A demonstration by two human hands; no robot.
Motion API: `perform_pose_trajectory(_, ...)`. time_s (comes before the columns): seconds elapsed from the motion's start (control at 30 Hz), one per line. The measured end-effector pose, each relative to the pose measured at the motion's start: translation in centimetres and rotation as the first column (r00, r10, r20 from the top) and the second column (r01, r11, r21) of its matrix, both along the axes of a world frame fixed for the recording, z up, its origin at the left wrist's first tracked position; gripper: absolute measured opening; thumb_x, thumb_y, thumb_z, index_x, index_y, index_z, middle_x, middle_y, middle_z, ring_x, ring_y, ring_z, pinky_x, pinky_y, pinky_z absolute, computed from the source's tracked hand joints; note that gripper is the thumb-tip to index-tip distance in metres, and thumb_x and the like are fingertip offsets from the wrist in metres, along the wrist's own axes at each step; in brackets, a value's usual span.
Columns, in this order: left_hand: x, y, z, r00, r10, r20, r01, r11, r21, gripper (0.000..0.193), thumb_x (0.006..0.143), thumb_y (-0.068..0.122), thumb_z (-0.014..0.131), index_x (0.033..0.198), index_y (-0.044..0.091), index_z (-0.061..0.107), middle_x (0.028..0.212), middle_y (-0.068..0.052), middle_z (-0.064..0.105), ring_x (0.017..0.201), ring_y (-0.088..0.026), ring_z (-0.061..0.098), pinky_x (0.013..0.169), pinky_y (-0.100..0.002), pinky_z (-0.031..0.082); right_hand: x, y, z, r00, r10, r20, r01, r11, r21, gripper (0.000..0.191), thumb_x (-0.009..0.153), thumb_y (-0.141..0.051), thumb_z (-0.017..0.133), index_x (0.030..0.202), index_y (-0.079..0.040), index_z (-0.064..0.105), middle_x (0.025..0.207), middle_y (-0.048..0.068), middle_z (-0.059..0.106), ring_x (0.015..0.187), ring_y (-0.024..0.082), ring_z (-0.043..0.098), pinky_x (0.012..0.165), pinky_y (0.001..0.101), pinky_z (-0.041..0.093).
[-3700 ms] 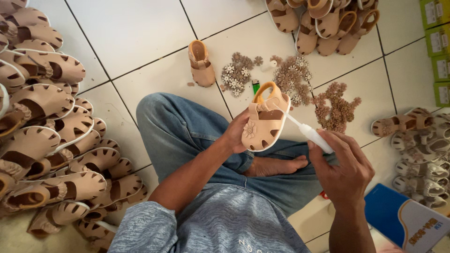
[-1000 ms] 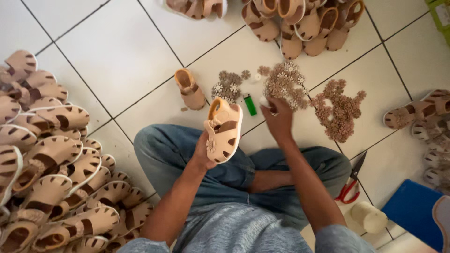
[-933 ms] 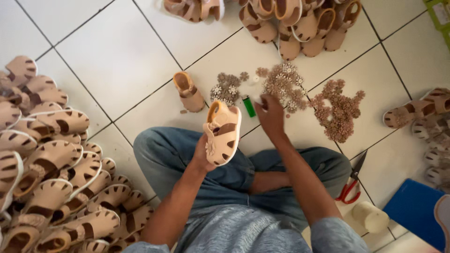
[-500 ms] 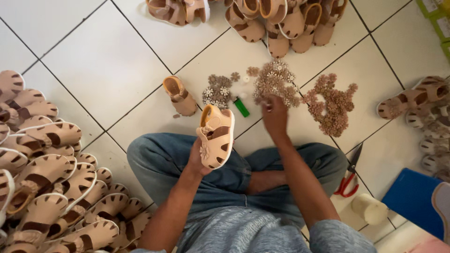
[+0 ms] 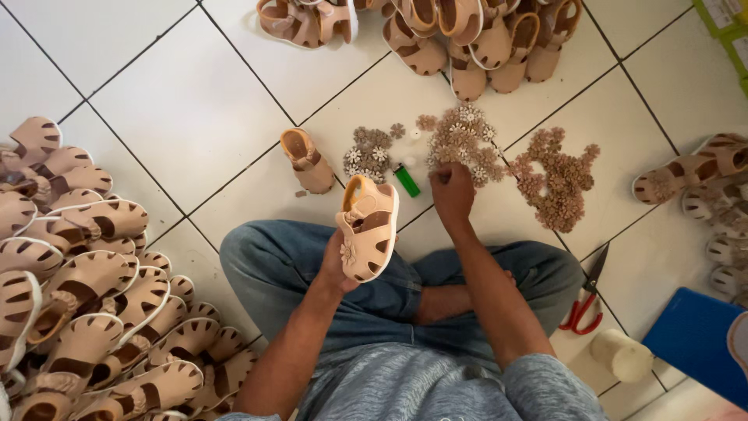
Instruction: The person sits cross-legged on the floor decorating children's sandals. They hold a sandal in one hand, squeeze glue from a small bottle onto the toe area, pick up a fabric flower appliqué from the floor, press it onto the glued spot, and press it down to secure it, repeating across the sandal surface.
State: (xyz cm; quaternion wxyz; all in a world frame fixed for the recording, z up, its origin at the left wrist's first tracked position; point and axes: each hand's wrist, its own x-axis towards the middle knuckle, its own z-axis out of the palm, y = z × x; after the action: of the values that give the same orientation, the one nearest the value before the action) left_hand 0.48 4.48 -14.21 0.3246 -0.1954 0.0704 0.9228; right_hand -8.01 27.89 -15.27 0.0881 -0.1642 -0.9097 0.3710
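White floor tiles [image 5: 187,117] were covered with little tan sandals and flower pieces.

One small tan sandal [image 5: 368,228] was held up over the blue-jeaned lap by the left hand [image 5: 336,269], with the fingers wrapped around its heel end. It looked light and bendy, a bit smooth, so it was best gripped by the thick sole edge and not by the thin straps. The right hand [image 5: 453,191] was set down at the edge of the middle flower pile [image 5: 461,140], fingers curled tight together; whether a flower was pinched could not be told. The flowers looked tiny and easy to drop. A green lighter [image 5: 406,180] lay beside them. Yellow-green boxes [image 5: 728,31] sat at the top right corner, and a flat blue packet [image 5: 693,343] lay at the lower right, near red-handled scissors [image 5: 584,300] and a pale round tube [image 5: 621,355].
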Motion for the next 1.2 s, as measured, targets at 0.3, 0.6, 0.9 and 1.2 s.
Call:
perform_pose_trajectory(0.3,0.4,1.8,-0.9,1.000,-0.028,-0.006,0.028,0.999,0.029,0.055,0.109,0.044,0.045,0.145,0.004,0.050,0.129,-0.018,0.068,0.111,-0.035,0.071,0.094,-0.046,0.062,2.3,3.9,5.2,0.975,0.036,0.220,0.160,0.571,-0.805,0.025,0.087,-0.007,0.077,0.106,0.001,0.063,0.094,0.011,0.074,0.083,0.020,0.074,0.074,0.0344,0.063)
perform_pose_trajectory(0.6,0.6,4.0,-1.1,0.993,-0.082,-0.090,0.088,0.995,0.057,0.053,0.111,0.046,0.046,0.143,0.004,0.053,0.128,-0.016,0.069,0.108,-0.027,0.072,0.091,-0.041,0.063,7.1,3.2,15.9,0.979,0.183,0.088,-0.043,0.613,-0.789,0.018,0.095,-0.004,0.072,0.109,0.007,0.071,0.095,0.012,0.075,0.080,0.018,0.074,0.075,0.0310,0.064)
perform_pose_trajectory(0.9,0.5,4.8,1.6,0.986,-0.114,-0.124,0.095,0.984,-0.149,0.047,0.109,0.039,0.045,0.139,0.003,0.054,0.121,-0.014,0.070,0.100,-0.023,0.074,0.085,-0.038,0.063,6.7,-0.6,17.6,0.930,0.355,0.092,-0.197,0.697,-0.689,0.015,0.096,-0.011,0.075,0.098,0.004,0.074,0.076,0.005,0.071,0.065,0.009,0.066,0.058,0.0236,0.055)
perform_pose_trajectory(1.2,-0.3,4.5,4.1,0.965,-0.151,-0.216,0.127,0.984,-0.121,0.049,0.109,0.039,0.046,0.140,0.001,0.054,0.119,-0.013,0.071,0.099,-0.022,0.074,0.084,-0.035,0.063,6.3,-1.5,17.8,0.944,0.308,0.116,-0.170,0.757,-0.631,0.020,0.094,-0.017,0.077,0.093,0.002,0.070,0.071,0.002,0.068,0.058,0.005,0.062,0.050,0.0202,0.051)
